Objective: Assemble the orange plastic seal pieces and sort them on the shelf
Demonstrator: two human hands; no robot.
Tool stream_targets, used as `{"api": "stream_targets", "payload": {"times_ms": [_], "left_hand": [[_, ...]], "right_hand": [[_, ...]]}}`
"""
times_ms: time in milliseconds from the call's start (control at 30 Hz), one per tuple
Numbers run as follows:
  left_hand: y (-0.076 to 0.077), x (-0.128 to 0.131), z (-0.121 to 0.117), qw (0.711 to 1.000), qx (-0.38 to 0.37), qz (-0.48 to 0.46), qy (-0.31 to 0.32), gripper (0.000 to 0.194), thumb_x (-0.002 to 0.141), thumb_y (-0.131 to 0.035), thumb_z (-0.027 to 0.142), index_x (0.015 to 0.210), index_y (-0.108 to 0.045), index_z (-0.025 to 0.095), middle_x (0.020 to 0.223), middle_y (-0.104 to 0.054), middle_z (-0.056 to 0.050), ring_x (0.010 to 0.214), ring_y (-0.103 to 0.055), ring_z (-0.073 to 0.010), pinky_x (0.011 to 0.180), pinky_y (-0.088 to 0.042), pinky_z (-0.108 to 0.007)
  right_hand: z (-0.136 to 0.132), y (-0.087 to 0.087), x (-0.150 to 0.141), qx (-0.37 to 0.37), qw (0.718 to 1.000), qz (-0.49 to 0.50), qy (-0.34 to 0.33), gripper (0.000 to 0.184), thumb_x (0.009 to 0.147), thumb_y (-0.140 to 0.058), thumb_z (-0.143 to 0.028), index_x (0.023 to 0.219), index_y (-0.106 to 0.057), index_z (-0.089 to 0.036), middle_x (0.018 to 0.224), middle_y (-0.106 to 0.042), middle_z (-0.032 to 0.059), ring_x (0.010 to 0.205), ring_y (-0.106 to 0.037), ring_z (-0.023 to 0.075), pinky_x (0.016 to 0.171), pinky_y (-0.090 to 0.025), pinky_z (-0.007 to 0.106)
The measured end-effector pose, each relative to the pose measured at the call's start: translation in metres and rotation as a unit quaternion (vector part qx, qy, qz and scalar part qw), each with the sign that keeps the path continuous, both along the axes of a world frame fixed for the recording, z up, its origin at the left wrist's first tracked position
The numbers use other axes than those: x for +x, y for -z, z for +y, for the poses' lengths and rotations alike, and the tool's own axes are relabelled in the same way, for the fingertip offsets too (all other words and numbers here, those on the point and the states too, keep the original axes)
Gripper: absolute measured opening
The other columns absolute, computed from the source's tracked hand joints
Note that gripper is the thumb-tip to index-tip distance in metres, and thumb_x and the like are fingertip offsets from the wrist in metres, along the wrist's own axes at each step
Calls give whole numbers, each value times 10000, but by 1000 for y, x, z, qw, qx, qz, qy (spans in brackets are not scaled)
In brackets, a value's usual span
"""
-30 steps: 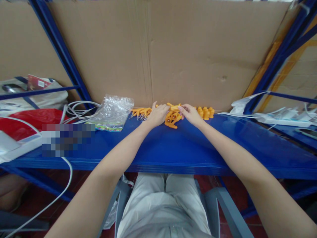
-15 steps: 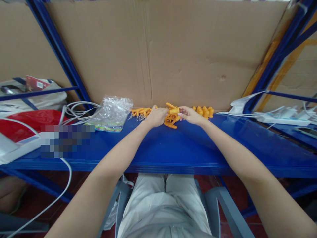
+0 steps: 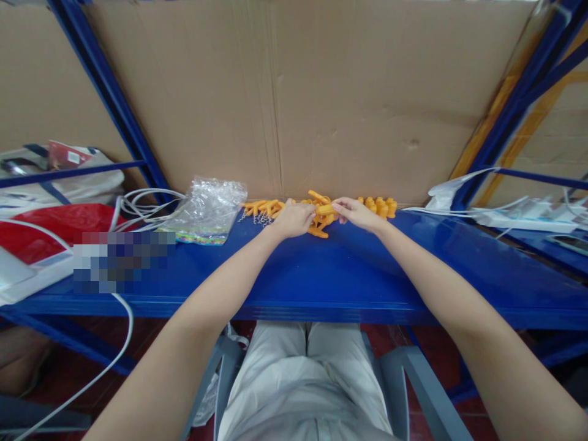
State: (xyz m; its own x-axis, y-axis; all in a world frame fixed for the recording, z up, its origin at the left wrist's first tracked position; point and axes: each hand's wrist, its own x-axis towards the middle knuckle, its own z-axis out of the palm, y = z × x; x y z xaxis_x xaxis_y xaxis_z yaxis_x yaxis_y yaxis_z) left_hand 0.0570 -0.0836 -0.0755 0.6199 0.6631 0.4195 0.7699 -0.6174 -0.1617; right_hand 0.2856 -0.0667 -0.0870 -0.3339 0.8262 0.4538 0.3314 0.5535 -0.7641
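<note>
Both my hands reach to the back of a blue metal shelf point(image 3: 321, 275), against a cardboard wall. My left hand point(image 3: 294, 219) and my right hand point(image 3: 356, 213) are closed, pinching one small orange plastic piece point(image 3: 324, 210) between them. Under and behind it lies a small heap of orange plastic parts point(image 3: 318, 228). A row of orange pieces with little metal chains point(image 3: 261, 208) lies just left of my left hand. A row of stubby orange parts point(image 3: 380, 207) stands just right of my right hand.
A crumpled clear plastic bag point(image 3: 207, 208) lies left of the parts, with coiled white cables point(image 3: 142, 205) and a red bag point(image 3: 55, 223) further left. White cables and a power strip point(image 3: 514, 220) lie at the right. Blue rack posts slant up on both sides.
The orange piece between my fingers has turned and dropped slightly, and my hands have drawn closer together around it. The rest of the shelf is unchanged.
</note>
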Motion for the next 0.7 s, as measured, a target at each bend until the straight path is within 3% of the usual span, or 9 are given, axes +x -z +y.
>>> {"api": "stream_targets", "payload": {"times_ms": [167,300,400,700], "left_hand": [[1,-2,3,1000,-11,10,-11,323,998,-409,267,1075,-704,161,1097,-779,-166,1067,-723,-322,912,-451,-444],[5,-4,9,1000,-1,7,2,326,1008,-410,308,1037,-712,189,1056,-798,-126,1006,-739,-283,885,-483,-405],[6,-4,9,1000,1,15,2,347,1007,-413,320,1055,-727,181,1013,-802,-119,968,-748,-277,874,-507,-395],[4,2,0,999,-25,42,-23,377,1022,-403,304,1126,-734,156,1070,-799,-132,1038,-751,-299,919,-522,-412]], "right_hand": [[5,5,4,36,999,-33,-18,256,845,-747,-424,962,-614,-239,859,-698,22,700,-630,161,662,-568,305],[5,9,7,114,986,-123,17,269,815,-714,-306,1050,-609,-228,1100,-719,75,850,-656,198,815,-575,385],[6,12,7,159,966,-201,43,298,816,-687,-252,1102,-611,-212,1129,-720,100,869,-660,218,836,-561,400],[-6,12,-5,223,910,-341,83,276,957,-613,-321,1181,-682,-175,1258,-721,172,1190,-661,330,1011,-500,492]]}}
